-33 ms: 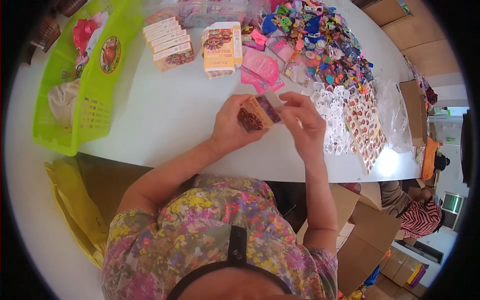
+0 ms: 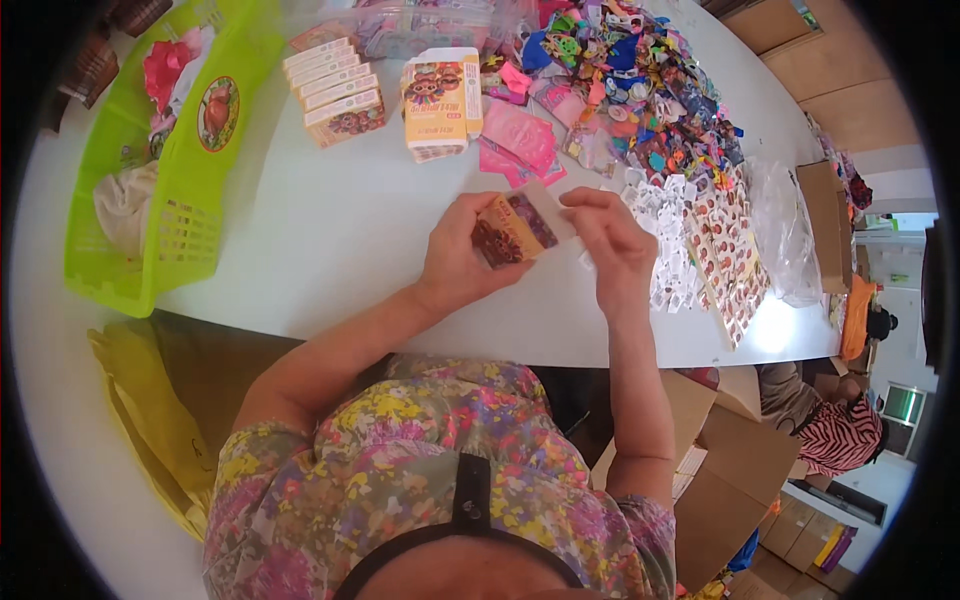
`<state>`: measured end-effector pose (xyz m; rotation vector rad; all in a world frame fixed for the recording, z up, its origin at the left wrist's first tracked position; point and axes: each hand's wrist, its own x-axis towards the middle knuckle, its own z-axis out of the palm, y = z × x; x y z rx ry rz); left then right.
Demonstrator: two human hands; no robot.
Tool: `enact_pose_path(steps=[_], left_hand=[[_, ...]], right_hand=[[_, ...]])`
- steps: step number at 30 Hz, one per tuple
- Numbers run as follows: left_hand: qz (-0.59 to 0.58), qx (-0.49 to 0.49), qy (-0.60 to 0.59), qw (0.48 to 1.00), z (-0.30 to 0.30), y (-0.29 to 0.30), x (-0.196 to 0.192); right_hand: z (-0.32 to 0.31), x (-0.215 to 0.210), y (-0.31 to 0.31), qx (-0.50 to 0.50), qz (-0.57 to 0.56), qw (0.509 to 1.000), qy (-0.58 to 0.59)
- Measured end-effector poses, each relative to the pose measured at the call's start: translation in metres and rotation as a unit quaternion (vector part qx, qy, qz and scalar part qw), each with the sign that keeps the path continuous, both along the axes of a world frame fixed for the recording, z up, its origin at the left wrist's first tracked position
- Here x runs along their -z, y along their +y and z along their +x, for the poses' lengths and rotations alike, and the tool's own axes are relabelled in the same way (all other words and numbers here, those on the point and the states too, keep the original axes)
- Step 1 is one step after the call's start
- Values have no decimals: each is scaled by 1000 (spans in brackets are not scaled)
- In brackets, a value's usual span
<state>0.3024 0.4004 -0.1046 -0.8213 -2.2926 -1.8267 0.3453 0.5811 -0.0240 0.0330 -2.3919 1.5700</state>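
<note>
My left hand (image 2: pixel 455 250) is wrapped round a small yellow carton box (image 2: pixel 510 230) with printed cartoon figures, tilted above the table. A pale flap (image 2: pixel 552 212) stands out from the box's right end. The fingers of my right hand (image 2: pixel 615 235) are bent and pinched together at the edge of this flap; the fingertips are partly hidden. Beyond the hands lie pink packets (image 2: pixel 520 138) and a pile of flattened yellow cartons (image 2: pixel 436 105). A row of yellow boxes (image 2: pixel 335 95) stands to their left.
A green basket (image 2: pixel 185 215) with cloth items stands at the left. Colourful small trinkets (image 2: pixel 640 90) are heaped at the back right. White pieces (image 2: pixel 665 240), sticker sheets (image 2: pixel 730 250) and a clear plastic bag (image 2: pixel 788 230) lie on the right. Cardboard boxes (image 2: pixel 735 470) stand below the table edge.
My right hand has shifted slightly to the right and its fingers have drawn closer together at the flap. My left hand keeps the box in nearly the same place.
</note>
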Motion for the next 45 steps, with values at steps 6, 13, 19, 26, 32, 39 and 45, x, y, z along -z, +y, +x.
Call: enact_pose_path(steps=[6, 13, 19, 26, 32, 39, 45], left_hand=[[16, 35, -13, 999, -1, 1, 2], [29, 44, -35, 998, -2, 0, 4], [51, 34, -10, 998, -7, 1, 5], [39, 52, -21, 998, -6, 2, -2], [42, 55, -35, 997, -7, -1, -3], [37, 50, -29, 998, -8, 0, 0], [29, 45, -24, 998, -8, 5, 2]], right_hand=[[-86, 46, 27, 55, 201, 977, -34], [-114, 51, 33, -4, 375, 927, -8], [-127, 57, 47, 17, 263, 964, 7], [-187, 60, 114, 189, 455, 868, 53], [-183, 48, 138, 148, 117, 981, -49], [-146, 25, 132, 89, -293, 948, -87], [-122, 22, 129, 97, -69, 985, -125]])
